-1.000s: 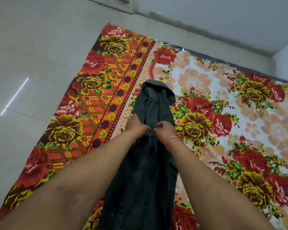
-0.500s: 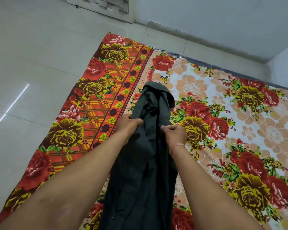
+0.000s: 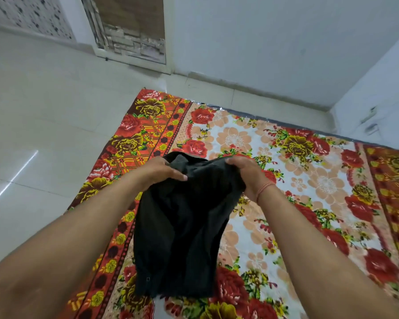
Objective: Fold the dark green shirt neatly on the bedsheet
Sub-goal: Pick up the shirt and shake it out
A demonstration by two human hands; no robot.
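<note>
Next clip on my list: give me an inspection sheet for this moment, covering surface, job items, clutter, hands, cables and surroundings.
Surface: floral bedsheet spread flat on a pale tiled floor.
Job's things: dark green shirt, bunched and partly folded, top end gripped and raised, the rest hanging toward the sheet; a snap button shows near its lower left edge.
Clutter: nothing seen on the sheet besides the shirt.
Hands: left hand clutches the shirt's top left; right hand clutches its top right, a thin thread band at that wrist.
Cables: nothing seen.
Surroundings: white wall behind the sheet, a doorway at upper left, a corner at far right.
</note>
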